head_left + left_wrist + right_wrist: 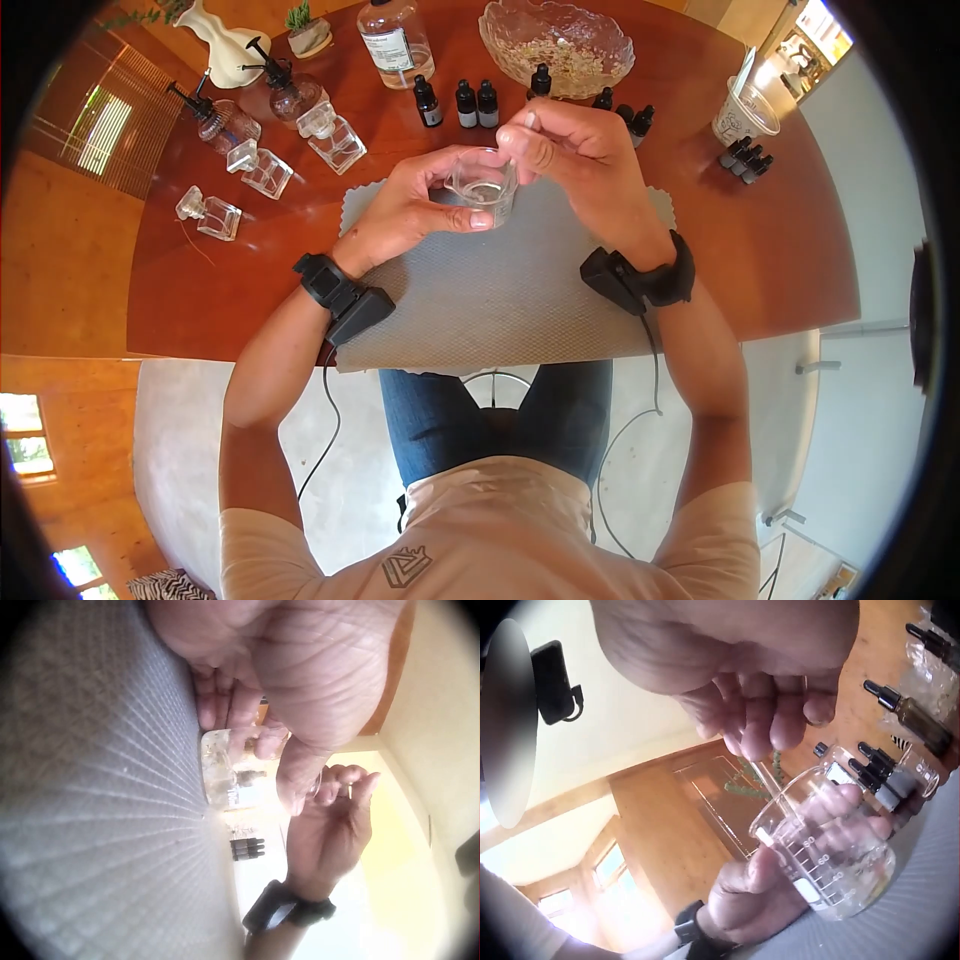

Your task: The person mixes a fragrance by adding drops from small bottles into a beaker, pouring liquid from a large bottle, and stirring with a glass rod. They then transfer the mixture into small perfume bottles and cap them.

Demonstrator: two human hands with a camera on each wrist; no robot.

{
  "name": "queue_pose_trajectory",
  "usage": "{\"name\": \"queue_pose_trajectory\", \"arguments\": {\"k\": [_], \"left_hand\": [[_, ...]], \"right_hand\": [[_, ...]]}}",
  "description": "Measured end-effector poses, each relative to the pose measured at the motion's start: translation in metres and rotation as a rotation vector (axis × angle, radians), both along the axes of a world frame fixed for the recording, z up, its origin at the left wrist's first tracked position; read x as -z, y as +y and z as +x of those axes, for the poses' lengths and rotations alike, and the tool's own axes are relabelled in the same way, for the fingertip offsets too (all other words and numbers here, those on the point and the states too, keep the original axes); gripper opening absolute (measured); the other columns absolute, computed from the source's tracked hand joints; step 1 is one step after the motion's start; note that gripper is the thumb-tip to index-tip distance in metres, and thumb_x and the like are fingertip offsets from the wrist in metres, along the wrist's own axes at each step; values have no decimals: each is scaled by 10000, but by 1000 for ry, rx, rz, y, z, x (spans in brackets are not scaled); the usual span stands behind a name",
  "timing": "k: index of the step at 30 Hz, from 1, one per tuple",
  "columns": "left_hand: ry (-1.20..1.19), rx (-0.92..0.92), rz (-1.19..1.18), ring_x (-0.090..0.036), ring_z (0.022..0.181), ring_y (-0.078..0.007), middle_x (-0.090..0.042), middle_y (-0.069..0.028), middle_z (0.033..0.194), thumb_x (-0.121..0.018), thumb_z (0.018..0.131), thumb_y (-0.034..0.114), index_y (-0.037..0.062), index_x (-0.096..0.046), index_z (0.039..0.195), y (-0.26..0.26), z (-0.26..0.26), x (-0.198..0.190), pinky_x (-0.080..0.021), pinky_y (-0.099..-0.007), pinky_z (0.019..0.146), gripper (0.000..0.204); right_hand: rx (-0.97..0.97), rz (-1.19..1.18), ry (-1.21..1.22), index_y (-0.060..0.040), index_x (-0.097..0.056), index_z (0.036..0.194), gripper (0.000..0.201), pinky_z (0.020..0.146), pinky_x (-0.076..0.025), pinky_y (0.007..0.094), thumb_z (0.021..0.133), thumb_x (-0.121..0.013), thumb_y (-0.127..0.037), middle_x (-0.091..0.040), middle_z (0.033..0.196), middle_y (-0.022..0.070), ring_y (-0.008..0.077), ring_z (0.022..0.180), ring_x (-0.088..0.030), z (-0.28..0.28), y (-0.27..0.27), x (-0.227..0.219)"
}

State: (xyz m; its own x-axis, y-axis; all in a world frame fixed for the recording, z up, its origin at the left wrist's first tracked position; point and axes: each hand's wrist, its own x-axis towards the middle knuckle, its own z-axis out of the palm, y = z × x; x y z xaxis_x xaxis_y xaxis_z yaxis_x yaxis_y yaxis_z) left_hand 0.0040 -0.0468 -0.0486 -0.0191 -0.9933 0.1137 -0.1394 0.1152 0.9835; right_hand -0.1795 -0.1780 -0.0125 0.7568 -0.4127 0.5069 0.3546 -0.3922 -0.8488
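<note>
My left hand point(410, 205) holds a small clear glass beaker point(490, 195) at the mat's far part, thumb on the near side and fingers round the far side. Printed graduation marks show on the beaker's wall in the right wrist view, with a little clear liquid low inside. Above the rim, my right hand point(580, 150) pinches a thin clear glass rod point(776, 791) between thumb and fingers. The rod slants down into the beaker's mouth. A grey textured mat point(470, 300) lies beneath both hands.
Several black-capped dropper bottles point(477, 104) stand behind the hands. Farther back are a large labelled bottle point(395, 45) and a glass bowl point(560, 50). Square glass bottles point(265, 172) and pump bottles point(228, 125) stand left; a plastic cup point(745, 112) stands right.
</note>
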Motion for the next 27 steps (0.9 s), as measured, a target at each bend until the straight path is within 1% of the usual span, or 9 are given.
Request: {"name": "queue_pose_trajectory", "arguments": {"k": [3, 6, 9, 12, 15, 18, 21, 24, 27], "left_hand": [[-13, -14, 5, -578, 1247, -173, -661, -80, 1281, -856, 815, 115, 6, -582, 1376, 0, -1, -1, -470, -347, 1062, 634], [-23, -7, -5, -582, 1246, -176, -663, -80, 1282, -855, 814, 109, 14, -582, 1381, 0, 0, 0, -467, -347, 1063, 636], [-34, -1, 10, -586, 1245, -177, -665, -79, 1282, -854, 812, 103, 20, -579, 1388, 0, 1, -1, -462, -344, 1065, 644], [-20, 3, 7, -594, 1218, -186, -667, -69, 1291, -845, 809, 118, 24, -580, 1385, 1, -1, -2, -438, -347, 1067, 641], [-2, -3, -23, -594, 1227, -182, -669, -76, 1282, -851, 808, 110, 21, -582, 1386, 0, -1, 1, -448, -348, 1066, 644], [16, -6, -7, -591, 1238, -178, -669, -85, 1277, -860, 806, 111, 18, -583, 1388, 0, 0, 1, -457, -348, 1064, 651], [-2, -7, -5, -588, 1237, -177, -669, -88, 1279, -865, 803, 124, 15, -581, 1389, 0, -1, 0, -457, -346, 1063, 660], [1, -20, 3, -588, 1230, -174, -670, -90, 1276, -868, 801, 134, 11, -579, 1388, 2, -1, -2, -457, -343, 1060, 666], [-15, -17, 11, -588, 1228, -173, -670, -91, 1273, -867, 801, 138, 9, -579, 1388, 2, -1, -4, -457, -342, 1059, 667]], "right_hand": [[183, -187, 14, 28, -664, 873, 264, 566, -401, 278, 982, -686, -212, -568, 684, 31, 84, 635, -482, 1, -3, 2], [19, -2, 6, 29, -667, 882, 266, 564, -394, 281, 986, -681, -215, -580, 694, 30, 84, 635, -469, 0, 0, 0], [184, -188, 26, 22, -672, 885, 279, 579, -403, 267, 999, -671, -232, -589, 706, 3, 72, 649, -487, 1, -1, 3], [6, -20, 63, 16, -675, 882, 270, 590, -408, 256, 1003, -661, -225, -590, 699, 8, 74, 648, -499, -2, -1, 0], [85, 41, -22, 5, -674, 863, 268, 597, -409, 246, 1008, -653, -219, -585, 690, 2, 65, 652, -504, 1, 3, 1], [38, 179, 45, -5, -672, 849, 267, 599, -406, 242, 1013, -645, -214, -583, 691, -3, 54, 658, -499, -2, 0, -5], [29, 183, 46, 7, -659, 848, 268, 587, -400, 250, 1007, -651, -209, -575, 680, 4, 62, 648, -480, 0, -1, -1], [206, -141, 41, 21, -638, 850, 272, 577, -392, 259, 1000, -659, -206, -558, 667, 7, 78, 636, -456, 1, -2, 3], [54, -63, 52, 25, -613, 846, 283, 560, -376, 276, 991, -668, -211, -514, 652, 23, 84, 632, -428, -1, 4, -2]]}}
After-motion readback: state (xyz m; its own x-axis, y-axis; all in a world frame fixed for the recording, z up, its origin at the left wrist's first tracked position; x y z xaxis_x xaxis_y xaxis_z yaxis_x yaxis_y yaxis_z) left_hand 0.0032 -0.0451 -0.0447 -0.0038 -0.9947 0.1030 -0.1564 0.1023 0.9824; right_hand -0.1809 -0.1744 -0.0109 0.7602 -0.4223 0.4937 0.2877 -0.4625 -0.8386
